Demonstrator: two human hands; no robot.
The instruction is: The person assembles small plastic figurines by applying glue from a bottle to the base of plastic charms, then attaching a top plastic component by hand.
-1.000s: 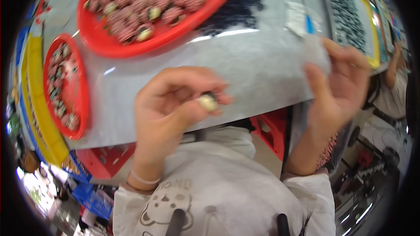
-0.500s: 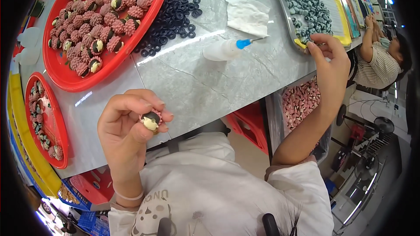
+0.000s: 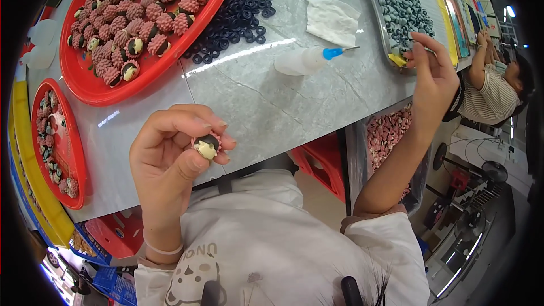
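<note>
The worktop (image 3: 255, 102) looks glossy, like veined stone; the large red tray (image 3: 99, 97) is shiny plastic, the bottle (image 3: 297, 61) translucent plastic, the wipe (image 3: 332, 21) matt and wrinkled, the grey tray (image 3: 376, 16) smooth metal, the pink pieces (image 3: 135, 27) matt, ridged.

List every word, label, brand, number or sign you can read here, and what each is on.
White shirt: grey lettering by an animal-face print, partly legible; not copied out.
Blue-tipped bottle: no lettering visible.
Small piece in the left hand: none visible.
Background: any print is too small to read.
</note>
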